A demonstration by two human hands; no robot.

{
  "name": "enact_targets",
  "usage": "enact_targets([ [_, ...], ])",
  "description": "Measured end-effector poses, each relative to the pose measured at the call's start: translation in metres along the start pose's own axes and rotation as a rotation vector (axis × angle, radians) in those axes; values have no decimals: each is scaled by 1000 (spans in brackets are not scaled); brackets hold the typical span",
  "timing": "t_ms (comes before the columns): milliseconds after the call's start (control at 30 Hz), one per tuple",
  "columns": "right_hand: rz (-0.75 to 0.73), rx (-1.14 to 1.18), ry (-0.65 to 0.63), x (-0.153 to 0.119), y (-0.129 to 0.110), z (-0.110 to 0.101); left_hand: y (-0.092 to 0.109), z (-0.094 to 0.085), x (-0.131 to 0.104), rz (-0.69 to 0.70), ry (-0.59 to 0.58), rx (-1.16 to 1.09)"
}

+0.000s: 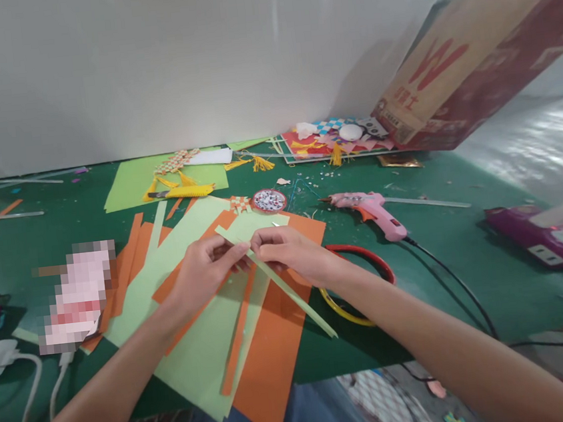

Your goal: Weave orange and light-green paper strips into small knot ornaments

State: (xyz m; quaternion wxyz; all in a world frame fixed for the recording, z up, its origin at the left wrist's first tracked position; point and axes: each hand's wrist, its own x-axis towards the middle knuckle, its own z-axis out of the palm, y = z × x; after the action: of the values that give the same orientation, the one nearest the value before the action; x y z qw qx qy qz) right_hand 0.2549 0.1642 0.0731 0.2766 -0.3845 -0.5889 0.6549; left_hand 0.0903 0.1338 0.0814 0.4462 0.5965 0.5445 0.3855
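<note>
Between my two hands is a narrow light green paper strip [298, 296], slanting from upper left to lower right. My left hand [213, 258] pinches it near its upper end. Close beside, my right hand [286, 251] also has its fingers closed on the strip; scissors or another small pointed tip may show above it, too small to tell. Under the hands lie light green paper sheets [198, 374] and orange paper sheets [272, 366]. An orange strip [239, 336] rests on the green sheet just below my fingers.
A pink glue gun [369, 212] lies to the right, its cord trailing to the table edge. Tape rolls [351, 321] sit under my right forearm. A yellow utility knife [183, 192], a round dish [269, 201], a phone [82, 296], a purple power strip [546, 237] and a paper bag [472, 63] stand around.
</note>
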Motion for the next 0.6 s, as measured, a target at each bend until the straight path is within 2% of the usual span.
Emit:
enact_targets([
  [300,-10,42,-3,0,1,-2,1,-6,1,37,128,11],
  [367,-11,37,3,0,1,-2,0,-6,1,20,97,-4],
  [500,5,12,7,0,0,-1,-1,-2,0,-29,-51,-7],
  [600,4,-2,4,0,1,0,-1,1,-1,-26,-59,-8],
])
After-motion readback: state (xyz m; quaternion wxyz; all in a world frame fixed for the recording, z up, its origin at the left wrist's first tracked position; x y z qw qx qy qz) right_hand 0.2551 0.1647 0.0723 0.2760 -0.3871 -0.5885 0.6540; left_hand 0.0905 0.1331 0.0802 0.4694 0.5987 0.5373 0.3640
